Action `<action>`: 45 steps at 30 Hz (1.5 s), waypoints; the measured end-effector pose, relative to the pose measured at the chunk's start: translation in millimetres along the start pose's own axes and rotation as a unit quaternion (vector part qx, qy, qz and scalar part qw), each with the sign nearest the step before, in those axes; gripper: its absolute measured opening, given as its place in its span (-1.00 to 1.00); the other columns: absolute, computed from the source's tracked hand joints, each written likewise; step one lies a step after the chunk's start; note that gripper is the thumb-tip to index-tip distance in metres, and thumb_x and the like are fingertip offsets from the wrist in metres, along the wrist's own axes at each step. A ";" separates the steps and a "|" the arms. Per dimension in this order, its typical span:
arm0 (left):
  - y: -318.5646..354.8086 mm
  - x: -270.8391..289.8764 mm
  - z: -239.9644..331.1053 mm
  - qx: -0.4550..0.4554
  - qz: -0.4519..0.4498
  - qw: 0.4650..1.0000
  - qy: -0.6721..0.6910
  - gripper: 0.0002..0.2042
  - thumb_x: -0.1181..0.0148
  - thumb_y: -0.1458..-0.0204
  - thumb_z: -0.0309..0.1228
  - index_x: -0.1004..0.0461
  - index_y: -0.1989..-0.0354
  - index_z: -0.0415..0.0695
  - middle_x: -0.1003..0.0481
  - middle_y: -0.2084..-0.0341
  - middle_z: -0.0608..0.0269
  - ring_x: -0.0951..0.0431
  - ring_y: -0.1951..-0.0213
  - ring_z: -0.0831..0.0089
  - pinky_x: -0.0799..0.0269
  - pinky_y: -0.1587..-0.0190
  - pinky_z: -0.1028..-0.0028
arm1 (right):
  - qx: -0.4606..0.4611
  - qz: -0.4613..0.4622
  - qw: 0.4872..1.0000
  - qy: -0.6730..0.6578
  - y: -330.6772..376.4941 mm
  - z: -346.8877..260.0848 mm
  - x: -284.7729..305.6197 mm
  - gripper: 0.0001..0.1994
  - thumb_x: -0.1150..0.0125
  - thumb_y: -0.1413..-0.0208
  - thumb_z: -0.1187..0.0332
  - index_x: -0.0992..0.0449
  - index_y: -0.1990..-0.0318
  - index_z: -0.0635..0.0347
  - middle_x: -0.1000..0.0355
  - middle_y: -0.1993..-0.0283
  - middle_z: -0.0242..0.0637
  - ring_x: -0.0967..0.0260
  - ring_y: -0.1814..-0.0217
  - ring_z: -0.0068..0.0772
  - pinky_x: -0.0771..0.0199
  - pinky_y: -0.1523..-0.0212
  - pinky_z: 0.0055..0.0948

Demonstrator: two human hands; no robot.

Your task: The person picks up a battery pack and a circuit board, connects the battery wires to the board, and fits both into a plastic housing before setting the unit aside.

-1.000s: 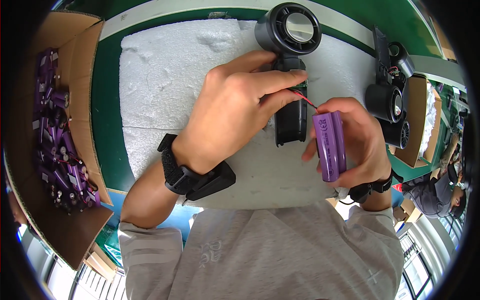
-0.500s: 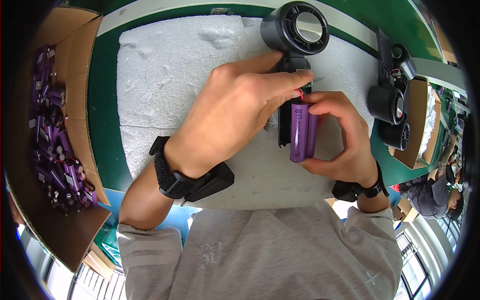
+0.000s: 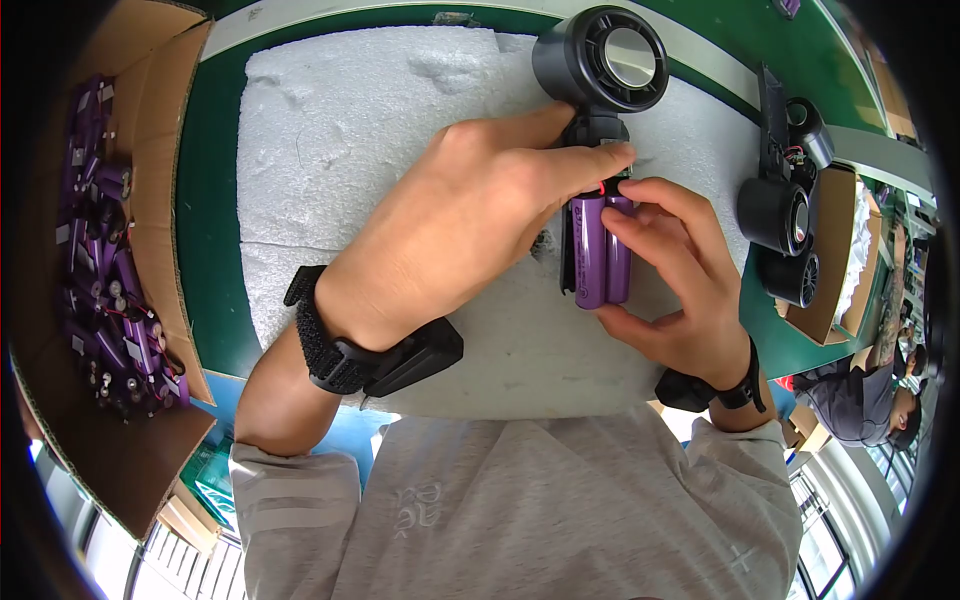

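A black handheld fan [image 3: 603,62] with a round head lies on a white foam sheet [image 3: 350,130]. My left hand [image 3: 470,220] grips the fan's handle just below the head, thumb and forefinger pinching near a red wire. My right hand [image 3: 670,280] presses a purple battery pack [image 3: 598,250] of two cells into the open handle, fingers wrapped around its right side and lower end. Both wrists wear black straps.
A cardboard box [image 3: 150,150] at the left holds several purple battery packs [image 3: 100,290]. More black fan parts [image 3: 785,210] sit at the right beside another cardboard box [image 3: 830,260]. The foam rests on a green table [image 3: 205,220]. Another person [image 3: 870,390] is at the far right.
My right hand carried the purple battery pack leftward from beside the fan and set it into the handle. My left hand stayed on the handle.
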State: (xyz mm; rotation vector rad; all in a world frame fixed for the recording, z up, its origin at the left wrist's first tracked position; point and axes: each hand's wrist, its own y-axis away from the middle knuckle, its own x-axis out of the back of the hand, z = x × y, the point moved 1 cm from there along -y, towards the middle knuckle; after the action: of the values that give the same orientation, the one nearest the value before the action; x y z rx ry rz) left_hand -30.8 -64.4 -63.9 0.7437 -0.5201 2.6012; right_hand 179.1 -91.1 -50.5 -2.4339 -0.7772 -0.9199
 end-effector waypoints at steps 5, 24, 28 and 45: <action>-8.1 2.7 1.1 -0.014 0.001 1.000 -0.021 -0.52 -0.16 0.18 -0.79 -0.53 0.01 -0.16 -0.53 0.24 -0.01 -0.61 0.24 0.12 -0.55 0.23 0.40 | 0.004 0.004 1.000 0.005 -0.1 2.3 5.5 -0.35 -0.47 0.45 0.61 -0.49 -0.01 0.36 -0.25 -0.19 0.00 -0.37 -0.10 -0.15 -0.52 -0.02 -0.34; -32.2 20.6 26.5 -0.005 -0.014 0.999 0.045 -0.58 -0.16 0.14 -0.75 -0.54 0.05 -0.12 -0.48 0.39 0.05 -0.55 0.35 0.08 -0.50 0.32 0.28 | -0.021 0.011 0.998 0.063 -5.6 -27.2 31.5 -0.43 -0.42 0.34 0.59 -0.47 0.01 0.39 -0.21 -0.27 0.09 -0.38 -0.01 -0.01 -0.59 0.08 -0.31; -28.8 23.7 20.4 -0.003 -0.018 0.998 0.054 -0.60 -0.17 0.12 -0.72 -0.55 0.05 -0.13 -0.51 0.34 0.02 -0.56 0.34 0.06 -0.51 0.30 0.28 | -0.008 0.002 0.997 0.078 -8.9 -25.6 27.5 -0.44 -0.44 0.35 0.58 -0.48 0.03 0.39 -0.22 -0.27 0.10 -0.39 -0.02 -0.03 -0.59 0.11 -0.33; -18.7 32.6 14.2 0.024 -0.029 0.997 0.064 -0.76 -0.29 0.02 -0.48 -0.60 0.13 -0.13 -0.57 0.41 0.03 -0.58 0.44 0.14 -0.49 0.37 0.34 | -0.028 0.047 0.998 0.032 -8.4 -26.1 11.9 -0.65 -0.48 0.41 0.59 -0.51 0.34 0.28 -0.30 -0.22 0.05 -0.52 0.12 -0.16 -0.62 0.22 -0.35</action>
State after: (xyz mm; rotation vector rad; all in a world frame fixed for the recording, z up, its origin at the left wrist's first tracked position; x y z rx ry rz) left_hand -42.0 -46.3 -29.9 0.5935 -0.3928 2.5939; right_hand 169.2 -95.1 -22.5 -2.4539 -0.6167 -0.9894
